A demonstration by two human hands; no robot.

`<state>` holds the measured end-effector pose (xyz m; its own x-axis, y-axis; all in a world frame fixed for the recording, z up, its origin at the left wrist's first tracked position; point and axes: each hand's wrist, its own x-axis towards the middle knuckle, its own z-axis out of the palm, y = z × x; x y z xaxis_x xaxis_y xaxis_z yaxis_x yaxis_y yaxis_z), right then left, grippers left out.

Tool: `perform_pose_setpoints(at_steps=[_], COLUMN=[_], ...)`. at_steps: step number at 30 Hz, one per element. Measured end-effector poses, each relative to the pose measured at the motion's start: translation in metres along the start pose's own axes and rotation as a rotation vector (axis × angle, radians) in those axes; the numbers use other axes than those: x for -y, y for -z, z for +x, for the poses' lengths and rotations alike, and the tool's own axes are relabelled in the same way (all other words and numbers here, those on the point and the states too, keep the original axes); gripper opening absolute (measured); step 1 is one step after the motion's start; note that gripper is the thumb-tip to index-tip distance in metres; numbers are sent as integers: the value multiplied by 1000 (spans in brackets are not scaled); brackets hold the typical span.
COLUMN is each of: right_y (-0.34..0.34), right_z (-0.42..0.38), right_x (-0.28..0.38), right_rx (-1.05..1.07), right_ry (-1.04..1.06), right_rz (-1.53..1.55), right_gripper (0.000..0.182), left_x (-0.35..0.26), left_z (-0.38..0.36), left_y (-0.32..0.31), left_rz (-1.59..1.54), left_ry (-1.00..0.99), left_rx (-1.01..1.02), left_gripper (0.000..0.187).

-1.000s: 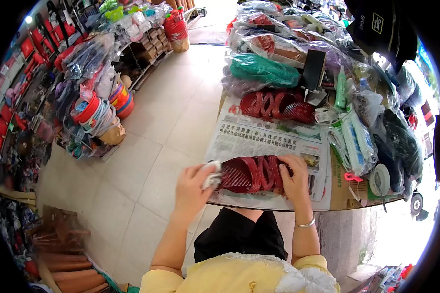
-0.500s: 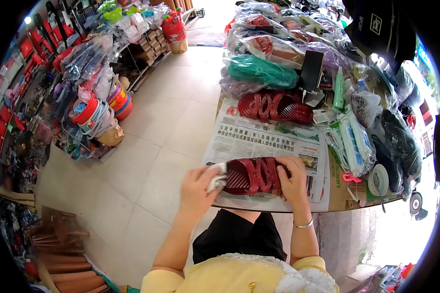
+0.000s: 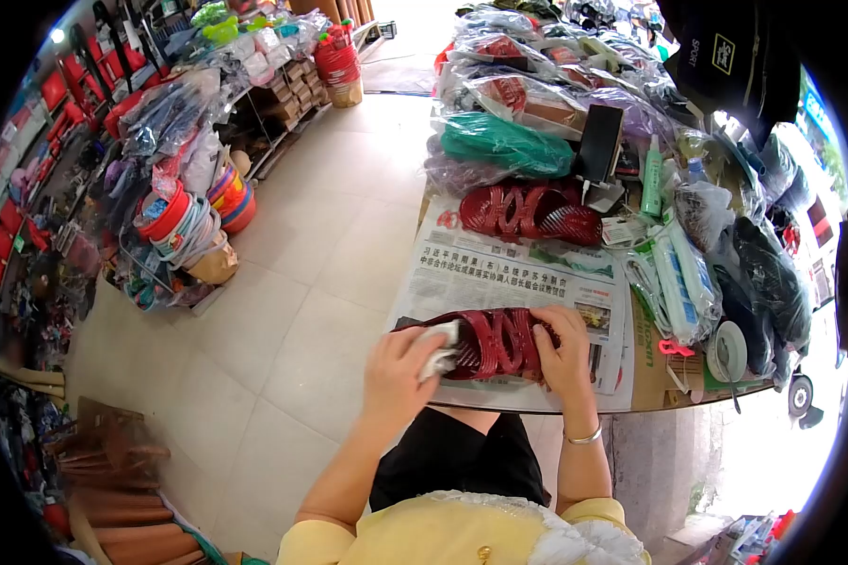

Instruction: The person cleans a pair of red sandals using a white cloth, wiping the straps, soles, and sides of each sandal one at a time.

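A dark red plastic slipper (image 3: 507, 343) lies sideways on the newspaper (image 3: 499, 273) near the table's front edge. My left hand (image 3: 400, 372) is closed on a crumpled white cloth or tissue (image 3: 440, 348), pressed against the slipper's left end, partly over its ridged sole. At the other end my right hand (image 3: 563, 350) grips the slipper, thumb near the strap and fingers around the far side. A matching red slipper (image 3: 530, 213) rests farther back on the newspaper, touched by neither hand.
Plastic-wrapped goods, including a green bundle (image 3: 506, 146), pile up behind. A phone or power bank (image 3: 600, 141), a green tube (image 3: 651, 177) and a tape roll (image 3: 726, 351) sit on the right. Left of the table, buckets (image 3: 165, 212) stand on the tiled floor (image 3: 301, 282).
My left hand has slid right with the white cloth, from the slipper's left end farther onto its sole. My right hand keeps hold in nearly the same spot.
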<state>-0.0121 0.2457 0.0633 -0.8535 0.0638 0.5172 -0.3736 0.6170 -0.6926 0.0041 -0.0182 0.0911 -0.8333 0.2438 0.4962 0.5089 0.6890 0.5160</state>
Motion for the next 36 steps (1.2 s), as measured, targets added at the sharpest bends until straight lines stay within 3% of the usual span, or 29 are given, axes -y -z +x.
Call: perform_pose_setpoints(at_steps=[7, 12, 14, 17, 25, 27, 30, 33, 36], right_y=[0, 2, 0, 0, 1, 1, 1, -1, 0], right_z=[0, 1, 0, 0, 1, 1, 1, 0, 0], right_x=[4, 4, 3, 1, 1, 3, 2, -1, 1], right_rx=[-5, 3, -2, -5, 11, 10, 13, 5, 11], right_ry=[11, 14, 20, 24, 16, 19, 24, 25, 13], right_rz=[-22, -26, -28, -27, -42, -37, -27, -21, -24], right_gripper=[22, 22, 22, 22, 22, 23, 22, 22, 21], left_x=[52, 8, -14, -5, 39, 27, 0, 2, 16], left_z=[-26, -2, 13, 16, 2, 5, 14, 13, 1], left_y=[38, 30, 17, -8, 32, 36, 24, 6, 17], left_rz=[126, 42, -24, 35, 107, 84, 11, 31, 52], left_ry=[191, 74, -61, -51, 208, 210, 1, -6, 88], left_rx=[-65, -139, -33, 81, -81, -102, -47, 72, 9], left_gripper=[47, 48, 44, 44, 43, 42, 43, 43, 41])
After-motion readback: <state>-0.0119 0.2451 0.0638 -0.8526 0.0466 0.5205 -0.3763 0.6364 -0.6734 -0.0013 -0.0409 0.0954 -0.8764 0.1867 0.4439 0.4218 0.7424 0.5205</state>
